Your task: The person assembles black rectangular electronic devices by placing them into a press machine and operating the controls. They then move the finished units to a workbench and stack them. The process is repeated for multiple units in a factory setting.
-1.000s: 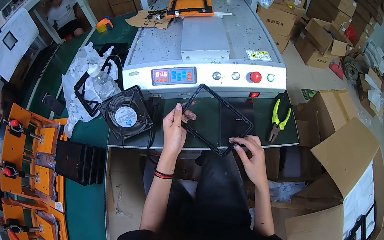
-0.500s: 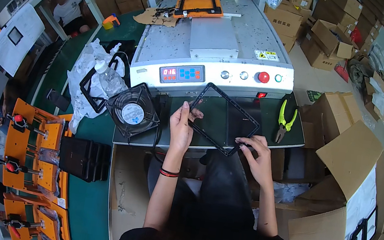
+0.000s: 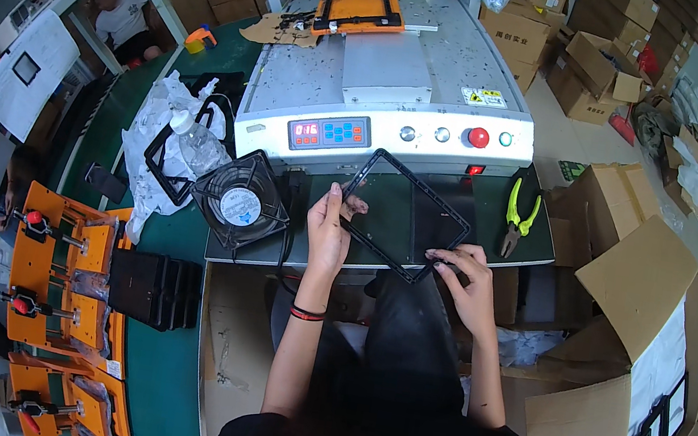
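Between my hands is a thin black rectangular frame [image 3: 442, 199], tilted and held above the near edge of the bench. My left hand [image 3: 331, 232] grips its left side, thumb up. At the lower right corner my right hand [image 3: 464, 276] pinches the frame with thumb and fingers. Just left of my left hand stands a black square fan [image 3: 241, 205]. Yellow-green pliers [image 3: 519, 218] lie on the bench to the right. Beyond the frame is a white machine [image 3: 388, 138] with a lit display and a red button; an orange fixture [image 3: 359, 14] on top carries another black frame.
At left are a stack of black frames [image 3: 149, 289], orange clamp fixtures [image 3: 71, 267], and a clear bottle [image 3: 194, 136] on white plastic. An open cardboard box [image 3: 581, 415] with black frames stands at right. Another person [image 3: 123, 17] sits at the far left.
My hands and the black frame hold almost the same place. The whole view has shifted very slightly.
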`<state>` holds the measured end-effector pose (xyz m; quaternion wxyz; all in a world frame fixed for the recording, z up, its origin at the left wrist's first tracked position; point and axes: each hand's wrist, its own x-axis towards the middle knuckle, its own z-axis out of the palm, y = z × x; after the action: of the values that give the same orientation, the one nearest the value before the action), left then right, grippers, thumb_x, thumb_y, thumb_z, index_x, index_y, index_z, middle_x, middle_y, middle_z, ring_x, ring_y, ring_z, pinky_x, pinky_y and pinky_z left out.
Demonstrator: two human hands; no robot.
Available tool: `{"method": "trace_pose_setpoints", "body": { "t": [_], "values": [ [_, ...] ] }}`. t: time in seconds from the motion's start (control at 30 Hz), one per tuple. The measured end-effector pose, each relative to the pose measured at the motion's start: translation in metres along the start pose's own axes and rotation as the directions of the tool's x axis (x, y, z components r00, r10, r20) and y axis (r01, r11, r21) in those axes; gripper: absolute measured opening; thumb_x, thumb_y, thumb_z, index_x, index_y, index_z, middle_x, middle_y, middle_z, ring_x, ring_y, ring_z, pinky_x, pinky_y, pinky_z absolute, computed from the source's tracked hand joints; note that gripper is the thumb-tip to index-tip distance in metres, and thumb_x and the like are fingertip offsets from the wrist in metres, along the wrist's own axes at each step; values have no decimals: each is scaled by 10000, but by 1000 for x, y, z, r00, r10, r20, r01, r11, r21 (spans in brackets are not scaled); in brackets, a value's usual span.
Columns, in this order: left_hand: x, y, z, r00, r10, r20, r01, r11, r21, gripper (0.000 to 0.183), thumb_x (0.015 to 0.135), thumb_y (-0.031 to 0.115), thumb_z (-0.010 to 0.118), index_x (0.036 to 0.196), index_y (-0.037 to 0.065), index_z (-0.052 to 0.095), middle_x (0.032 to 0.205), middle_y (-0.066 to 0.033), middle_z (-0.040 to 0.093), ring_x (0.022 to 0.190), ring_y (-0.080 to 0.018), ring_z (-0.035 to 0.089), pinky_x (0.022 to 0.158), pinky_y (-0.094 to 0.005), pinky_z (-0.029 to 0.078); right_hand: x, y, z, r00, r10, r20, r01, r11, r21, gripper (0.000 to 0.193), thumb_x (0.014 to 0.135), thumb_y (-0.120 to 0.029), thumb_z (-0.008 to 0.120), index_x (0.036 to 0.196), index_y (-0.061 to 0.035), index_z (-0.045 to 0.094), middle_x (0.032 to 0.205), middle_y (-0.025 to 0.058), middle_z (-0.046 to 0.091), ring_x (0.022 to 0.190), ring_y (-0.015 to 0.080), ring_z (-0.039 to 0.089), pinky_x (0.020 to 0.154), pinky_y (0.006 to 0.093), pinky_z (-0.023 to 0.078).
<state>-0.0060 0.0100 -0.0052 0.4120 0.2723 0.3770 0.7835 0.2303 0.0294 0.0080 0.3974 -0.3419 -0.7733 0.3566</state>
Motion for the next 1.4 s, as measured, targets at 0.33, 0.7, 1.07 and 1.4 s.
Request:
{"method": "trace_pose_setpoints", "body": {
  "t": [0.33,0.7,1.07,1.4],
  "values": [
    [-2,-1,-4,987,131,91,-149,960,238,403,1012,248,356,1139,-66,574,955,-142,647,887,-195,578,849,-307,429,3,-1,-5,999,39,3,-39,993,111,196,805,-30,631,990,-41,693,907,70,666,922,206,543,854,321,436],
    [-39,62,28,591,220,776,-696,-347,629,474,853,319,487,1306,189,538,1426,-36,422,1343,-309,308,1087,-474,231,1,15,-3,984,154,-89,-90,864,495,137,877,27,552,994,20,622,1002,111,631,1003,183,582,920,301,423],
    [-42,17,-14,694,233,682,-565,-411,715,512,837,250,560,1319,92,493,1447,-106,378,1342,-411,269,1082,-559,147,3,16,-4,970,212,-119,-121,843,524,144,906,9,525,1026,26,602,1044,103,630,1044,168,581,963,291,408],
    [-37,16,-15,760,286,584,-514,-286,809,636,843,295,576,1386,40,366,1508,-131,245,1385,-421,145,1086,-594,68,2,16,-4,962,244,-125,-122,790,601,170,910,-17,543,1065,30,596,1074,108,630,1039,179,595,955,290,421]
  ]
}}
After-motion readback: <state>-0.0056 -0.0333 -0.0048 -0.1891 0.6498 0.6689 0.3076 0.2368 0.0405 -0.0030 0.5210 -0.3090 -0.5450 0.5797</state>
